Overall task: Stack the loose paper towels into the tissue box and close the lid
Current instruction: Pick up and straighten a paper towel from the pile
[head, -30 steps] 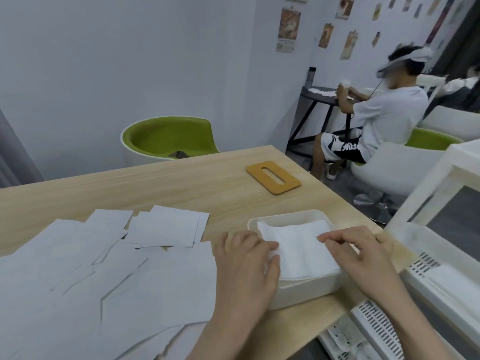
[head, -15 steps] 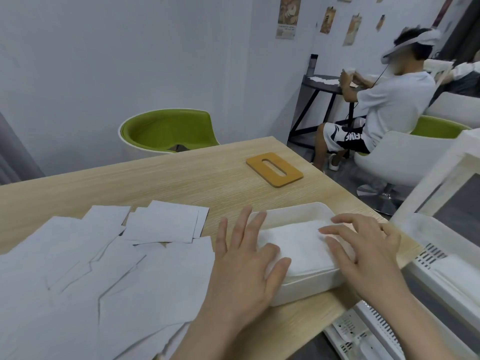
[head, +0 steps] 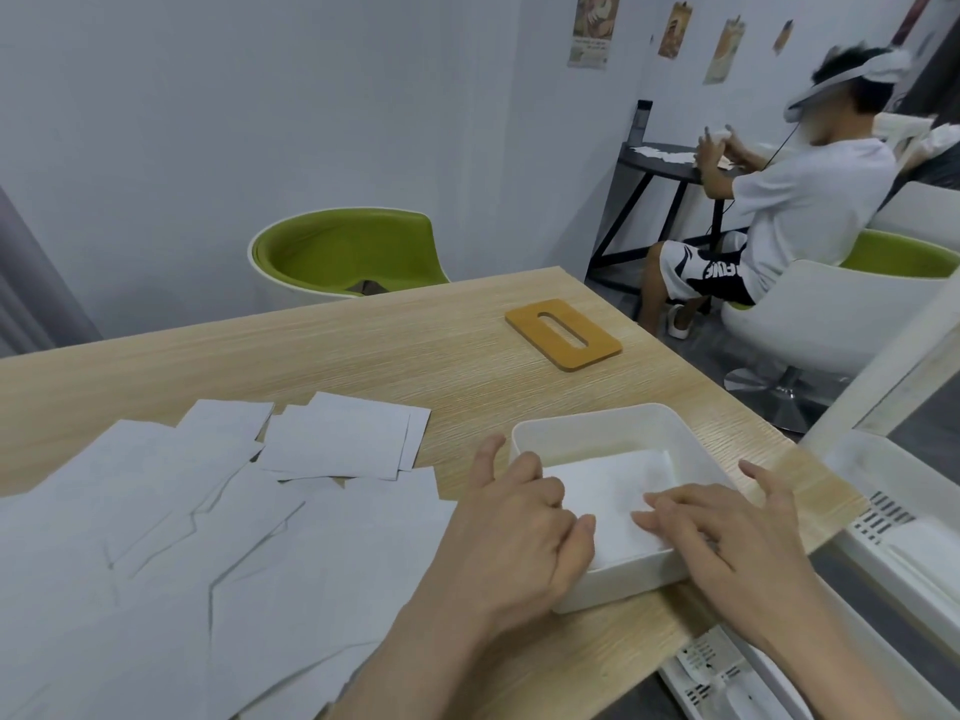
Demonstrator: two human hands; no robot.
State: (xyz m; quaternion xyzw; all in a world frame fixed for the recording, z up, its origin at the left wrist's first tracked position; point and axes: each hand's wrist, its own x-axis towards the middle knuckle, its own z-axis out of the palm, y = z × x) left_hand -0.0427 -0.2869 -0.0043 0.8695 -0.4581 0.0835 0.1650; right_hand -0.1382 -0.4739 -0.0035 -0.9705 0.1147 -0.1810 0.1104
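Your wooden surface (head: 363, 350) carries everything here, and the biggest thing on it is the spread of loose paper towels (head: 171, 537), overlapping sheets that cover its near left part and reach right up to your left wrist. To their right, at the near right corner, sits the white tissue box (head: 613, 423), open at the top, with a small stack of white towels (head: 618, 491) lying low inside it, well below the rim. Your left hand (head: 514, 537) hangs over the box's left wall with its fingers curled down onto the stack, thumb out beside the rim; it seems to press rather than pinch. Your right hand (head: 727, 532) lies flat with fingers straight and slightly spread, pressing the near right part of the stack. The orange-brown lid (head: 563, 333) with its slot rests apart, farther back on the surface. You look to be in the pressing-down step, seating the sheets already loaded, and most of the pile is left to load. Next you will likely need to free your left hand, gather another batch from the sheets nearest the box, square their edges and lay them flat on the stack; the lid waits until the pile is gone.
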